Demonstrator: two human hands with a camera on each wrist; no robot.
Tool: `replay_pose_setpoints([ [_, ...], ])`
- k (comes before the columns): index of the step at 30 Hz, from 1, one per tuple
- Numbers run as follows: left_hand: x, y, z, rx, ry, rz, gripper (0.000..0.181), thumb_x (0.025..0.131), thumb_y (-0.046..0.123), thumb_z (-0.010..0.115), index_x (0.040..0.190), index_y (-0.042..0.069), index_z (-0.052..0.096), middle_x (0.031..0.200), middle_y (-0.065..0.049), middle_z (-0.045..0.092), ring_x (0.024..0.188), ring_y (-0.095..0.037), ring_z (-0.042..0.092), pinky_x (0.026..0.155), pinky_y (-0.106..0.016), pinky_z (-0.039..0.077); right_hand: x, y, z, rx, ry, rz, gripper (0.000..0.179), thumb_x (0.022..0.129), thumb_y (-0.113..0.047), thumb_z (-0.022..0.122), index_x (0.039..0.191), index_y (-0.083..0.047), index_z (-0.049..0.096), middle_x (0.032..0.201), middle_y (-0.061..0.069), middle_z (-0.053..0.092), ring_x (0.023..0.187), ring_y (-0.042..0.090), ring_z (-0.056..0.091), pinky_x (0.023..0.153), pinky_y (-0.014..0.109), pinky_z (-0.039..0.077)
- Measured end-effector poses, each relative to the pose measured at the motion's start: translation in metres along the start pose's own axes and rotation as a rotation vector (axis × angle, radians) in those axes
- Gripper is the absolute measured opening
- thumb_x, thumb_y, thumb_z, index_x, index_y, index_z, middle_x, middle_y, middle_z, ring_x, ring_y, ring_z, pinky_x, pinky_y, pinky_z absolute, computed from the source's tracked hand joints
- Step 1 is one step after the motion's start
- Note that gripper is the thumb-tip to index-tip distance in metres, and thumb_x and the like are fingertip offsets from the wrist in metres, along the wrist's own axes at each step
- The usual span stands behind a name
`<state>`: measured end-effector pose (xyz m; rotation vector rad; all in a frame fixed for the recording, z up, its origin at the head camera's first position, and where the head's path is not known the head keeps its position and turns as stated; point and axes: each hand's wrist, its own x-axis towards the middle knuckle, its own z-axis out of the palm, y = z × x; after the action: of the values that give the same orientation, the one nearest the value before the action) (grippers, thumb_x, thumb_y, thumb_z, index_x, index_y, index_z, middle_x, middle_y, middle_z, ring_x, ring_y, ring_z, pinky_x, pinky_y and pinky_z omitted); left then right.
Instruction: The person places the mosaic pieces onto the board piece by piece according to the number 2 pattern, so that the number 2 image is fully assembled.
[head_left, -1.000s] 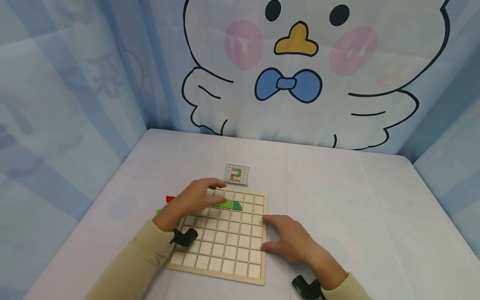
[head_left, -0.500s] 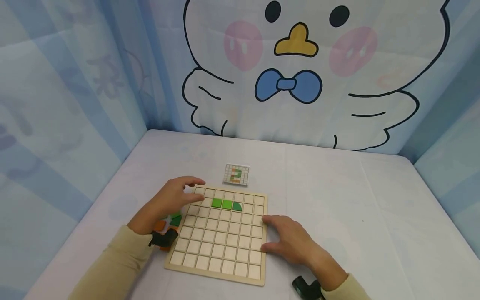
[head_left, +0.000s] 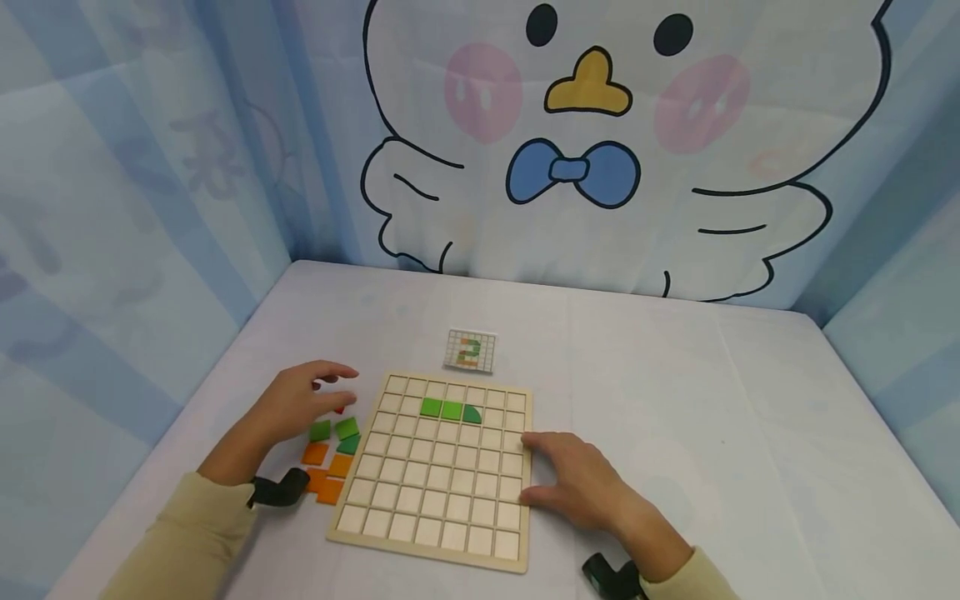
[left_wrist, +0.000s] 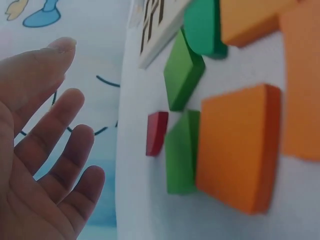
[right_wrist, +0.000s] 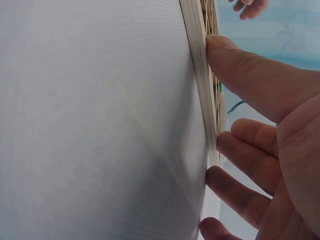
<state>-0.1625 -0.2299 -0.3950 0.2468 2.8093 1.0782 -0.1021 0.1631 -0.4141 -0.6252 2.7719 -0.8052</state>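
Note:
A wooden grid board (head_left: 442,467) lies on the table with two bright green square tiles (head_left: 452,410) and a dark green quarter-round tile (head_left: 472,413) side by side in one of its upper rows. My left hand (head_left: 300,400) hovers left of the board, holding nothing, fingers loosely spread. Beneath and beside it are loose tiles: a red piece (left_wrist: 156,133), green pieces (left_wrist: 184,72), a dark green rounded one (left_wrist: 202,27) and several orange ones (left_wrist: 232,150). My right hand (head_left: 581,483) touches the board's right edge with thumb and fingertips, also visible in the right wrist view.
A small pattern card (head_left: 470,351) lies behind the board, showing a grid with an orange and green figure. White cloth covers the table (head_left: 675,417). A printed curtain (head_left: 570,242) stands along the back edge, with more curtains at both sides.
My left hand has moved left from over the board to above the loose tiles, uncovering the green tiles in the grid. My right hand stays at the board's edge.

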Motion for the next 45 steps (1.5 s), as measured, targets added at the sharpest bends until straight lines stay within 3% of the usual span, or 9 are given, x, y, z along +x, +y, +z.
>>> replay_pose_setpoints([
  [4, -0.006, -0.005, -0.001, 0.007, 0.012, -0.020, 0.037, 0.095, 0.023, 0.070, 0.127, 0.005, 0.066, 0.122, -0.019, 0.064, 0.118, -0.043, 0.051, 0.096, -0.058, 0.045, 0.000, 0.000, 0.000, 0.001, 0.001, -0.005, 0.067, 0.081, -0.034, 0.083, 0.134, -0.001, 0.059, 0.135, 0.013, 0.060, 0.129, 0.036, 0.051, 0.105, 0.056, 0.038],
  [11, -0.011, -0.008, 0.001, 0.029, -0.057, -0.100, 0.035, 0.094, 0.025, 0.071, 0.124, 0.007, 0.068, 0.131, -0.026, 0.056, 0.119, -0.048, 0.047, 0.096, -0.061, 0.044, 0.000, -0.001, -0.001, 0.000, -0.004, 0.006, 0.068, 0.081, -0.034, 0.083, 0.134, -0.001, 0.059, 0.135, 0.013, 0.059, 0.129, 0.035, 0.051, 0.106, 0.055, 0.038],
  [24, -0.017, -0.020, 0.011, 0.036, -0.100, 0.002, 0.023, 0.091, 0.016, 0.071, 0.112, 0.007, 0.071, 0.127, -0.020, 0.061, 0.121, -0.044, 0.051, 0.099, -0.060, 0.041, -0.001, -0.003, -0.001, -0.001, -0.006, 0.011, 0.067, 0.081, -0.034, 0.083, 0.135, -0.002, 0.059, 0.135, 0.013, 0.059, 0.129, 0.036, 0.050, 0.106, 0.055, 0.037],
  [33, -0.017, -0.019, 0.009, 0.031, -0.156, 0.027, 0.023, 0.088, 0.013, 0.072, 0.110, 0.007, 0.073, 0.124, -0.020, 0.063, 0.118, -0.042, 0.053, 0.098, -0.058, 0.042, 0.000, -0.004, -0.001, -0.001, -0.009, 0.030, 0.068, 0.081, -0.036, 0.083, 0.135, -0.003, 0.059, 0.136, 0.012, 0.059, 0.130, 0.034, 0.049, 0.107, 0.055, 0.036],
  [45, -0.017, -0.015, 0.011, 0.062, -0.155, 0.025, 0.021, 0.089, 0.013, 0.071, 0.110, 0.008, 0.073, 0.124, -0.019, 0.062, 0.118, -0.042, 0.053, 0.098, -0.060, 0.042, -0.001, -0.003, -0.001, 0.003, -0.005, 0.026, 0.068, 0.081, -0.036, 0.083, 0.135, -0.002, 0.059, 0.136, 0.012, 0.059, 0.130, 0.035, 0.050, 0.107, 0.055, 0.037],
])
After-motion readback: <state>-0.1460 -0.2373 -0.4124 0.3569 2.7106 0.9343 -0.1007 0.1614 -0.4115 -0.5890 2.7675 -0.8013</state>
